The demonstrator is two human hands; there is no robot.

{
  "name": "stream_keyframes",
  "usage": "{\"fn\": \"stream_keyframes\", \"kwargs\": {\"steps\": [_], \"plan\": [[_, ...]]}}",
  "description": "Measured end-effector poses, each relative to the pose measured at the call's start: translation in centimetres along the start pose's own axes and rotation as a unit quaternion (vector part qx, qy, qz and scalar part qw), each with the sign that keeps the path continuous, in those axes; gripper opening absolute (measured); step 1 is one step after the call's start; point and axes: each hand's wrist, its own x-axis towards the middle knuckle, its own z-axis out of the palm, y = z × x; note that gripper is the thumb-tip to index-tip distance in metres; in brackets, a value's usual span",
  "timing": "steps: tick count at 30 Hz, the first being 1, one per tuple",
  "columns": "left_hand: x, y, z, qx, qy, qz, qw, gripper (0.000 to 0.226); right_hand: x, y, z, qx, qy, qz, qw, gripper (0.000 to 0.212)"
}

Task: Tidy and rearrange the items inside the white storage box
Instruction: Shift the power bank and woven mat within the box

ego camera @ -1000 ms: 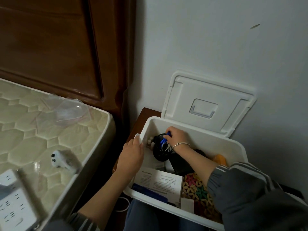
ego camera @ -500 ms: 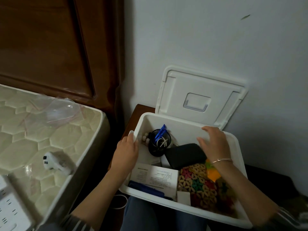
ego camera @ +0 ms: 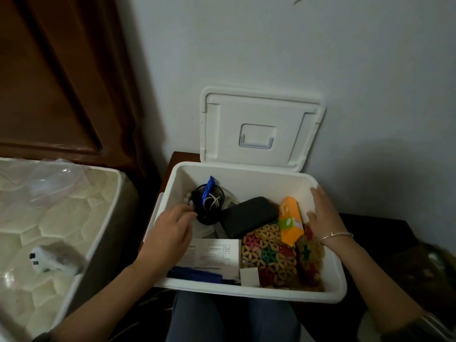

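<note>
Hands: left hand (ego camera: 170,233) open, now reaching for black cup (ego camera: 209,217); right hand (ego camera: 320,215) flat beside orange carton (ego camera: 291,222).
Meaning: white storage box (ego camera: 246,293) still half-sorted.

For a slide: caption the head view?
Left hand at a black cup, right hand beside an orange carton, inside the open white storage box.

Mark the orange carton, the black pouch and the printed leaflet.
orange carton (ego camera: 291,222), head view, middle of its face
black pouch (ego camera: 249,218), head view, centre of its top
printed leaflet (ego camera: 217,255), head view, its bare right half
</note>
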Motion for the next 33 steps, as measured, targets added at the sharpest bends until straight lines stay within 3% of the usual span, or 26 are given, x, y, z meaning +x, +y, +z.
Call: {"fn": "stream_keyframes", "kwargs": {"steps": [2,6,11,13,16,20,22,27,28,31,33], "plan": [[0.1,0.4,1.3,-0.021,-0.105,0.029,0.994,0.038,0.2,0.4,0.1,0.003,0.003,0.007,1.000,0.063],[0.9,0.0,5.1,0.007,-0.327,-0.058,0.943,0.070,0.4,0.8,0.2,0.015,-0.001,0.033,0.999,0.068],[2.8,-0.8,7.7,0.092,-0.460,-0.114,0.875,0.076,0.4,0.6,0.8,0.002,0.002,0.037,0.999,0.076],[3.1,-0.8,8.0,0.106,-0.472,-0.113,0.868,0.068,0.5,0.6,0.9,-0.013,0.006,0.048,0.999,0.081],[3.7,-0.9,7.5,0.109,-0.452,-0.075,0.882,0.054,0.4,0.6,1.1,-0.019,0.015,0.056,0.998,0.083],[4.5,-1.3,4.8,0.011,-0.424,-0.033,0.905,0.022,0.5,0.7,1.3,-0.017,0.020,0.057,0.998,0.082],[4.7,-1.5,3.0,-0.048,-0.393,-0.026,0.918,0.026,0.6,0.7,1.3,-0.010,0.020,0.057,0.998,0.081],[4.4,-2.3,-1.4,-0.263,-0.231,-0.137,0.927,0.023,0.6,0.8,1.3,-0.006,0.023,0.056,0.998,0.080],[4.0,-2.3,-1.9,-0.313,-0.180,-0.176,0.916,0.024,0.6,0.8,1.4,-0.006,0.025,0.054,0.998,0.080],[2.4,-1.9,-1.9,-0.477,-0.066,-0.288,0.828,0.032,0.5,0.7,1.3,-0.005,0.031,0.054,0.998,0.078],[1.6,-1.9,-1.7,-0.511,-0.015,-0.310,0.801,0.034,0.4,0.6,1.1,-0.006,0.031,0.057,0.998,0.076]]}}
